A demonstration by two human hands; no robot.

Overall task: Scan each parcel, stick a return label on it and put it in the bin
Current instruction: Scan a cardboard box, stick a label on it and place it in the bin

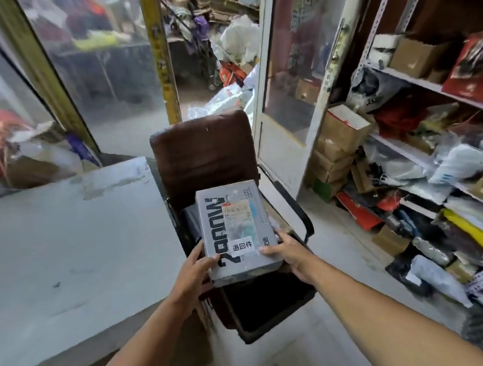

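The person held a grey parcel [236,230] with both hands over the seat of a brown chair [202,154], its far end seeming to rest on a dark item lying there. The left hand [194,271] gripped the near left corner, fingers curled under the box and thumb on the lid. The right hand [287,253] gripped the near right corner the same way, its thumb pressed flat on top. A white return label [242,246] already sat on the lid near the hands, below an older shipping label [237,212]. The parcel looked like a rigid printed carton, flat-sided and stiff, so it should not sag. Its smooth finish might be slippery, and its weight could not be told, so holding opposite corners from beneath seemed the safe hold. A grey surface [64,242] stood just to the left and cluttered shelves [430,84] to the right. No bin could be made out
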